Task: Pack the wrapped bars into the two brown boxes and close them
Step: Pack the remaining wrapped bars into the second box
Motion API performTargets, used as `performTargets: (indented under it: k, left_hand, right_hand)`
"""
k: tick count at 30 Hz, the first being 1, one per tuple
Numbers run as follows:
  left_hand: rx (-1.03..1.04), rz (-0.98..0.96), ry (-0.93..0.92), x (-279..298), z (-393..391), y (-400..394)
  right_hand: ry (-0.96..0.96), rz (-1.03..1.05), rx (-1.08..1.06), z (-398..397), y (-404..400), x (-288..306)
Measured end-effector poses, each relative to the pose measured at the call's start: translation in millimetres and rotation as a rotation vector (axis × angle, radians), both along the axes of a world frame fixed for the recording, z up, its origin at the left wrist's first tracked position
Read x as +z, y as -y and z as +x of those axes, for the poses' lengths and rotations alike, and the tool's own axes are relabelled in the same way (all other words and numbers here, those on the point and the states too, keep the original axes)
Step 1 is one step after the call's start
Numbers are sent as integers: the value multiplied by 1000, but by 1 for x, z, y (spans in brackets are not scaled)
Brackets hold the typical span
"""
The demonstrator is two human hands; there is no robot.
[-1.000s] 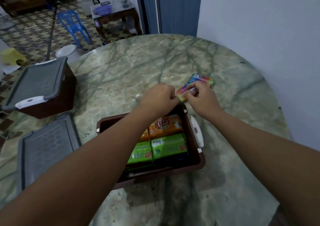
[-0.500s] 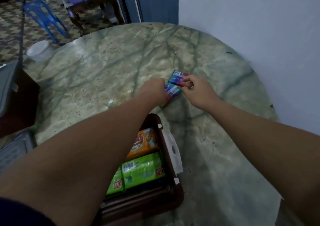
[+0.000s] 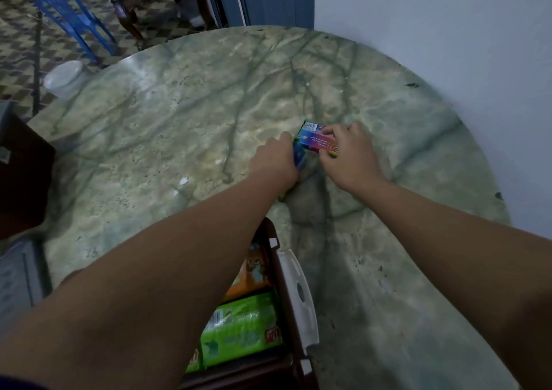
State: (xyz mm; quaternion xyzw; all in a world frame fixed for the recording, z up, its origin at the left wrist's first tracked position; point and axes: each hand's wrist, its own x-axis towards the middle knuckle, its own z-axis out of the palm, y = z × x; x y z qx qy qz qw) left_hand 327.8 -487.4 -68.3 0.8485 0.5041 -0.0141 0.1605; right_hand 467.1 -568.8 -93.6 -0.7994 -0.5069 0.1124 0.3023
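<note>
1. Presently, both hands work at the far middle of the round marble bench (image 3: 179,126), beyond the open brown box (image 3: 279,258).
2. Right hand (image 3: 348,153): fingers curled round a multicoloured wrapped bar (image 3: 313,140), pinching it at its right end; barcode face up.
3. Left hand (image 3: 276,161): fingers curled over a blue-wrapped bar (image 3: 298,155), mostly hidden beneath the hand; it lies just beside the multicoloured bar.
4. Open brown box, near edge: holds a green bar (image 3: 242,333) and an orange bar (image 3: 252,273); white latch (image 3: 298,294) on its right wall.
5. Second brown box (image 3: 21,177) at left edge, lid state not discernible.
6. A grey lid (image 3: 18,276) lies at the left.
</note>
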Motion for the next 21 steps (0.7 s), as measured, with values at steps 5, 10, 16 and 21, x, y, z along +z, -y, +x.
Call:
performTargets:
  k: [5, 10, 16, 21]
  left_hand:
    - [40, -140, 102, 7, -8, -1]
    - [70, -203, 149, 20, -15, -3]
    - [78, -185, 168, 25, -22, 1]
    - [101, -195, 172, 29, -29, 2]
  right_hand:
    - [98, -113, 51, 6, -14, 5]
    - [74, -424, 161, 4, -21, 3]
    - [192, -392, 30, -18, -16, 0]
    - [124, -368, 9, -36, -17, 3]
